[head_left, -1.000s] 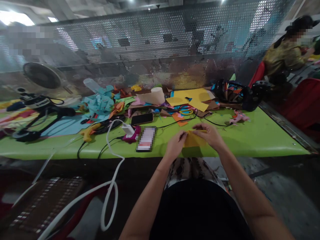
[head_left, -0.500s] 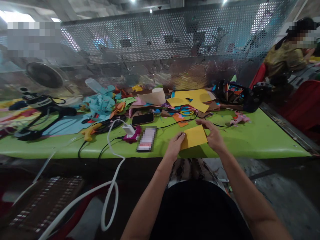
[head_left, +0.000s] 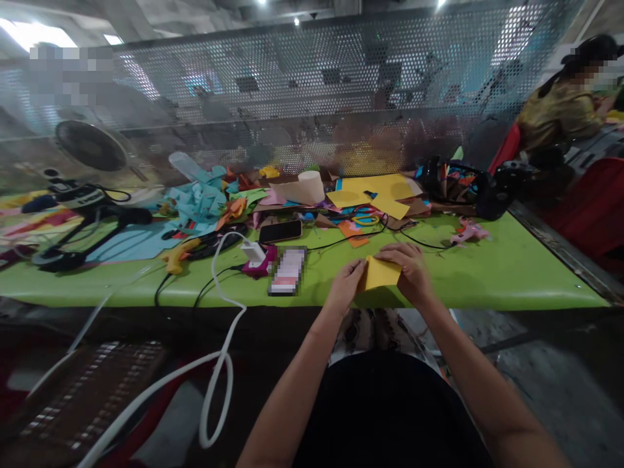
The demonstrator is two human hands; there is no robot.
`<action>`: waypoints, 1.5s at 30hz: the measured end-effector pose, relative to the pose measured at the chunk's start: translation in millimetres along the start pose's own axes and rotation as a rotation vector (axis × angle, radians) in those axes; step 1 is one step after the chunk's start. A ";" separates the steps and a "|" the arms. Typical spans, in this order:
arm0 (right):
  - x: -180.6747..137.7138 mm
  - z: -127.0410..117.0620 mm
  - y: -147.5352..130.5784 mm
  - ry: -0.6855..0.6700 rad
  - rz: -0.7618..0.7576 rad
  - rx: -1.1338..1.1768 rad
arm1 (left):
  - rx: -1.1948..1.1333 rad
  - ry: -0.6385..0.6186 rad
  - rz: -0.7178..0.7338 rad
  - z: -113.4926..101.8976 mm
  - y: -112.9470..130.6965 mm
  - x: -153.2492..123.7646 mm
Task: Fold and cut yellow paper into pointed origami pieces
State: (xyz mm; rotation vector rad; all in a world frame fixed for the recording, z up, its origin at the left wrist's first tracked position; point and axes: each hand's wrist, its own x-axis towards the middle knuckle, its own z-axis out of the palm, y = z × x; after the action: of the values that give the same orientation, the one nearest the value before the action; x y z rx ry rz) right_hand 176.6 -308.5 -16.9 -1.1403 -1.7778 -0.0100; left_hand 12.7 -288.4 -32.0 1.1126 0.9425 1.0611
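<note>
A long table with a smooth lime-green top [head_left: 526,276] runs across the view, edged at its right end by a dark metal strip [head_left: 560,260]. Behind it stands a tall grey partition of perforated metal [head_left: 302,84]—hazy shapes show through its holes. Red chairs [head_left: 592,211] stand at right, over a dull grey floor [head_left: 531,370]. Upper left, a bright white panel [head_left: 39,34]—window or lamp, unclear—glares beneath a pale grey ceiling [head_left: 141,18].

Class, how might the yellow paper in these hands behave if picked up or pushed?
The yellow paper is probably light, appearing to be a small sheet. It seems moderately stiff, spanning from the left hand to the right hand without obvious sagging. It likely won't roll, its visible face looking fairly flat.
</note>
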 end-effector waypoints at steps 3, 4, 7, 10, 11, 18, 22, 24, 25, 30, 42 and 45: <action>-2.0 1.1 1.0 0.003 -0.010 0.005 | -0.019 -0.003 -0.015 0.9 0.0 -0.7; -2.5 1.2 1.3 -0.003 -0.004 0.009 | -0.009 0.001 -0.012 0.9 -0.2 -0.9; -3.3 1.0 1.5 -0.029 0.018 0.023 | 0.027 -0.009 0.004 1.4 0.4 -2.0; -4.0 1.6 0.8 -0.032 0.021 0.033 | 0.022 -0.061 0.006 3.1 3.1 -3.6; -4.3 2.0 0.4 -0.026 0.018 0.036 | 0.020 -0.078 0.005 3.8 4.2 -4.1; -7.9 4.5 -2.7 0.097 -0.049 0.074 | -0.003 -0.080 0.003 5.1 4.0 -5.4; -7.7 4.1 -2.3 0.076 -0.028 0.045 | -0.016 -0.084 0.005 4.0 2.2 -4.7; -7.2 3.8 -2.6 0.063 -0.025 0.048 | 0.002 -0.083 0.011 4.2 2.7 -5.0; -7.0 3.7 -3.1 0.060 -0.024 0.051 | 0.011 -0.084 0.011 4.6 3.1 -5.4; -8.0 4.7 -6.8 0.128 -0.026 0.033 | 0.008 -0.079 0.005 7.8 4.7 -7.4; -18.0 15.8 -3.1 0.177 -0.024 -0.016 | 0.076 0.134 0.113 7.7 -1.5 -3.2; -19.0 16.6 -2.1 0.192 -0.019 0.015 | 0.039 0.065 0.149 7.5 2.7 -6.5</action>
State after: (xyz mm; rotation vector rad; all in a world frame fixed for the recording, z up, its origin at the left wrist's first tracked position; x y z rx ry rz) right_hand 164.6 -314.9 -38.2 -1.0747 -1.6153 -0.1136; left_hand 17.8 -296.2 -27.4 1.2013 0.9460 1.2103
